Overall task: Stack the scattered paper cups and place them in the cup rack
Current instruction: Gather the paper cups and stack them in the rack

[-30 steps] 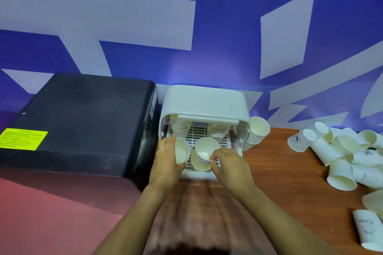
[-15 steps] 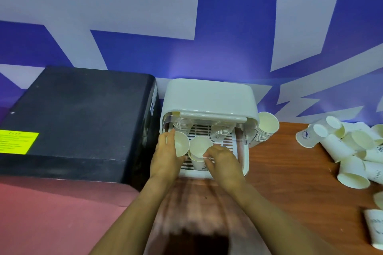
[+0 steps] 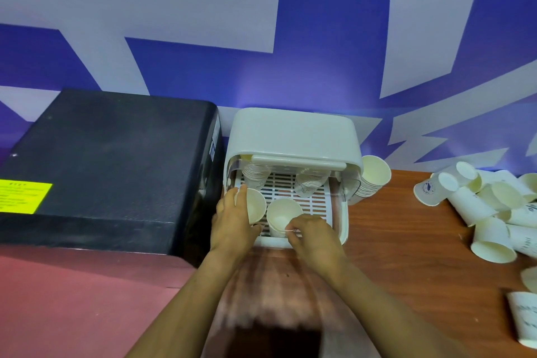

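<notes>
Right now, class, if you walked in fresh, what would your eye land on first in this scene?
First, the two hands at the white cup rack against the blue wall: the left hand grips one paper cup, and the right hand pinches the rim of another cup over the slatted tray. Next, the heap of scattered paper cups on the wooden table at far right, and the big black box left of the rack.

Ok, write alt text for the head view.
Two hands set paper cups on the slatted tray of a white cup rack: the left hand grips one cup, the right hand pinches another cup's rim. Loose cups lie scattered on the wooden table.
</notes>
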Demonstrator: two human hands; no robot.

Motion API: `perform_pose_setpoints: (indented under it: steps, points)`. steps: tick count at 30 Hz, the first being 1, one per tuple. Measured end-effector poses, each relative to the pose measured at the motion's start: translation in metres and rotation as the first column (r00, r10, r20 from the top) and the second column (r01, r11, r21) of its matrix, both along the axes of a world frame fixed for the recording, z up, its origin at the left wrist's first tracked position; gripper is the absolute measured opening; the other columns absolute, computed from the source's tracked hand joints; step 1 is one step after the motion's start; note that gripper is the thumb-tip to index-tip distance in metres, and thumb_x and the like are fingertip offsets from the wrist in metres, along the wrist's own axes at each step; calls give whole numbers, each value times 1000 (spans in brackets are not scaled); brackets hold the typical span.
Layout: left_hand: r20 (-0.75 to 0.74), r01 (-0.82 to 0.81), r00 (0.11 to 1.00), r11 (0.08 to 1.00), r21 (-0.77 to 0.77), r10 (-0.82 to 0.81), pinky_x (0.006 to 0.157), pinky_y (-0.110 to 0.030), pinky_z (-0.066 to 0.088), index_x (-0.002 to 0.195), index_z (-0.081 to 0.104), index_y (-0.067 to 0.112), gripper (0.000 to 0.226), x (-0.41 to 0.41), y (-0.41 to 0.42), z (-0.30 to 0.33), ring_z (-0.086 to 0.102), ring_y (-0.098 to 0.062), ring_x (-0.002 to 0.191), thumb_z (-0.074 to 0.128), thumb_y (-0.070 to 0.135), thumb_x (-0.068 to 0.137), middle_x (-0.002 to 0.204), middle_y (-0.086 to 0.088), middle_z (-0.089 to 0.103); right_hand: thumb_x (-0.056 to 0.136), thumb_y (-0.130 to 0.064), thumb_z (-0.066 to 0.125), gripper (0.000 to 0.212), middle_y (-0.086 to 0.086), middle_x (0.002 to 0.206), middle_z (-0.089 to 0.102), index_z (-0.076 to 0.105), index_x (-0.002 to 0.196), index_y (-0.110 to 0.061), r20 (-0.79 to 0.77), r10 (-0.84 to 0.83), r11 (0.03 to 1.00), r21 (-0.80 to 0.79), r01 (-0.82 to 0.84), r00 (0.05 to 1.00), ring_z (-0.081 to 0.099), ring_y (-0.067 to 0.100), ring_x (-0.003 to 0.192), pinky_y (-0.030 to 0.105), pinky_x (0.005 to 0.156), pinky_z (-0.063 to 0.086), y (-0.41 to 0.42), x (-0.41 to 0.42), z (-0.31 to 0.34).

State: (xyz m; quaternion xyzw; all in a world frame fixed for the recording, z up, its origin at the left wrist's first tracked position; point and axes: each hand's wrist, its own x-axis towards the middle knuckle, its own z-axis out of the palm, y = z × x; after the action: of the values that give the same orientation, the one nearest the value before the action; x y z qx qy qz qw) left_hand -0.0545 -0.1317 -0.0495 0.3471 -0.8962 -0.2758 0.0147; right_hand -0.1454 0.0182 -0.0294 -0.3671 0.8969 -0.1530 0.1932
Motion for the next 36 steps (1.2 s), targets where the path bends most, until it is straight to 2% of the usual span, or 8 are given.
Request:
perform_pose_setpoints:
  steps: [3, 10, 18, 21, 26, 30, 33, 36]
  points:
    - [-11, 2, 1000, 1000, 7, -2, 105, -42, 40, 147, 24, 18, 92, 4, 2, 3, 31, -28, 133, 76, 29, 73, 150, -3, 25, 93, -25, 52, 23, -3, 116, 63, 67, 110, -19, 4, -12, 999, -33, 12, 1000, 54, 17, 111, 27, 82, 44, -4, 2, 2]
    - [-14, 28, 1000, 1000, -4, -28, 109, -41, 35, 148, 22, 23, 89, 12, 8, 21, 25, -26, 137, 74, 35, 77, 153, -2, 20, 90, -32, 55, 34, -12, 133, 54, 56, 124, -32, -11, 9, 1000, 23, -8, 1000, 52, 11, 118, 28, 91, 44, -3, 1, 16]
    - [-182, 74, 980, 997, -14, -75, 110, -37, 31, 143, 33, 30, 72, 41, 44, 54, 26, -20, 137, 69, 33, 81, 150, 3, 27, 91, -36, 52, 32, -13, 130, 54, 55, 123, -32, -65, -11, 998, -55, 8, 998, 54, 9, 114, 27, 86, 44, 40, 15, 49]
    - [-219, 163, 963, 987, 7, -157, 106, -31, 32, 139, 39, 29, 60, 44, 62, 64, 37, -16, 130, 65, 31, 85, 143, 7, 39, 91, -37, 52, 31, -12, 126, 56, 57, 120, -32, -78, -50, 998, -53, 46, 996, 57, 9, 108, 27, 86, 45, 65, 25, 59]
    - [-215, 242, 954, 958, 152, -207, 96, -29, 43, 129, 50, 27, 44, 41, 99, 63, 54, -11, 112, 62, 28, 86, 120, 9, 57, 88, -35, 56, 26, -10, 114, 60, 62, 113, -30, -56, -143, 989, -43, 140, 988, 59, 11, 99, 29, 81, 48, 116, 33, 61]
    - [-168, 295, 950, 933, 206, -263, 88, -27, 46, 120, 57, 28, 35, 44, 128, 57, 59, -8, 99, 63, 28, 85, 100, 15, 58, 89, -35, 56, 25, -8, 109, 60, 62, 111, -27, -27, -149, 989, 2, 149, 988, 57, 11, 98, 28, 79, 46, 154, 29, 58]
    - [-130, 312, 948, 930, 196, -290, 86, -27, 47, 117, 58, 28, 31, 37, 143, 60, 59, -7, 93, 62, 28, 86, 100, 14, 59, 88, -36, 56, 25, -9, 112, 61, 63, 112, -28, 12, -164, 986, -16, 164, 986, 57, 8, 97, 28, 83, 48, 172, 14, 60]
    - [-118, 272, 960, 944, 185, -253, 88, -29, 47, 115, 58, 30, 30, 23, 161, 65, 59, -8, 96, 61, 28, 85, 103, 14, 60, 88, -35, 57, 23, -11, 111, 62, 64, 108, -29, 54, -170, 984, -49, 172, 984, 57, 5, 94, 29, 85, 50, 192, -8, 60]
